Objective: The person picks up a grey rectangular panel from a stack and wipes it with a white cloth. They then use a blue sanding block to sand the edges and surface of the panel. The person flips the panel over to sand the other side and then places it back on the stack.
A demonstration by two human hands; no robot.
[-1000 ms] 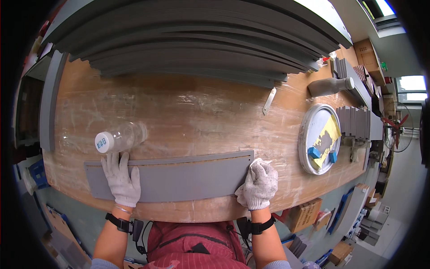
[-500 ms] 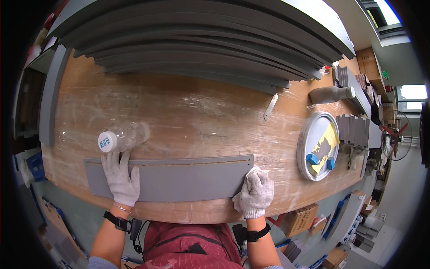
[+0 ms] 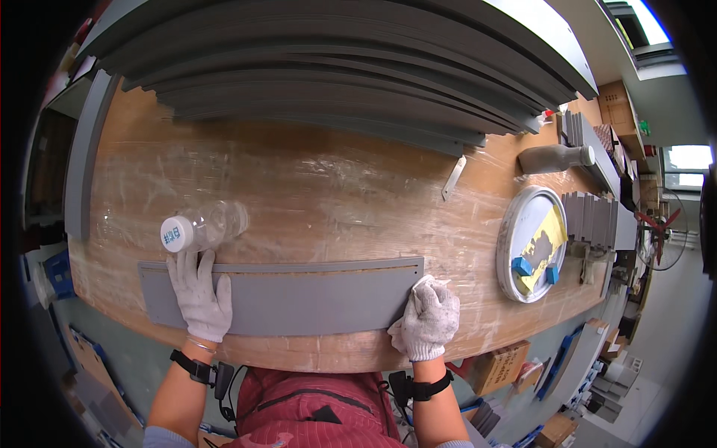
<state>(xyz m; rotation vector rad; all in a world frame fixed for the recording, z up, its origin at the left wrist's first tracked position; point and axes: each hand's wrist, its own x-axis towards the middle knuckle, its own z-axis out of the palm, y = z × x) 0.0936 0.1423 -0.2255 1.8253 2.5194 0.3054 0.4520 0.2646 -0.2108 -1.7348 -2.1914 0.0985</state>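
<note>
A long grey panel (image 3: 321, 299) lies flat along the near edge of the table, with a narrow brownish groove near its far edge. My left hand (image 3: 200, 297), in a white knit glove, rests with fingers stretched out on the panel's left part, its fingertips close to the white cap of a clear bottle (image 3: 216, 226) lying on its side. At the panel's right end my right hand (image 3: 429, 319), gloved too, is closed on a crumpled white cloth (image 3: 432, 281) that touches the panel's corner. Most of the cloth is hidden under the fingers.
Grey panels (image 3: 328, 89) are stacked across the far side of the wooden table (image 3: 314, 194). To the right lie a round white lid (image 3: 506, 276) with yellow paper and blue blocks, a grey bottle (image 3: 553, 158) and a flat metal strip (image 3: 452, 179). More grey pieces (image 3: 586, 216) stand behind the lid.
Both hands stay almost where they were; the right one has shifted very slightly right with the cloth. The panel and bottle look the same apart from a small shift of the view.
</note>
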